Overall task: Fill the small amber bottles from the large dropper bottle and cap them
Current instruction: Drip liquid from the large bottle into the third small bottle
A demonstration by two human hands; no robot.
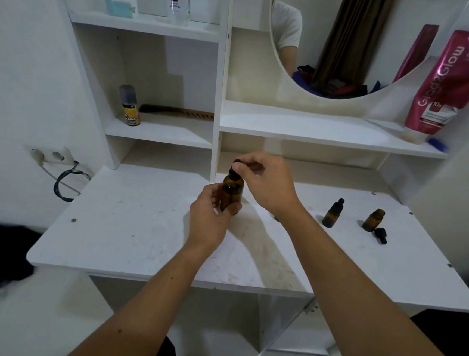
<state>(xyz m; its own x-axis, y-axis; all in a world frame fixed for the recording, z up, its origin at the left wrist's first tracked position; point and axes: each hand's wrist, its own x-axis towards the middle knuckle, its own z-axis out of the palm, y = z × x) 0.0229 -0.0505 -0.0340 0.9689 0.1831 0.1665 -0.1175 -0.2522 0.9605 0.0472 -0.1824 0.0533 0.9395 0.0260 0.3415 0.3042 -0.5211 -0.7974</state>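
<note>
My left hand point(211, 217) grips the body of the large amber dropper bottle point(233, 190), held upright over the middle of the white desk point(137, 234). My right hand point(267, 180) pinches the bottle's black dropper cap point(234, 168) from above. To the right stand two small amber bottles: one point(332, 213) wears its black dropper cap, the other point(373, 220) is uncapped. A loose black dropper cap point(381, 235) lies on the desk just in front of the uncapped bottle.
White shelves rise behind the desk: a yellow spray can point(130, 106) and a comb point(176, 112) at left, a pink pouch point(448, 83) at right, a round mirror point(338, 45) above. A wall socket with a black cable point(66, 180) sits left of the desk.
</note>
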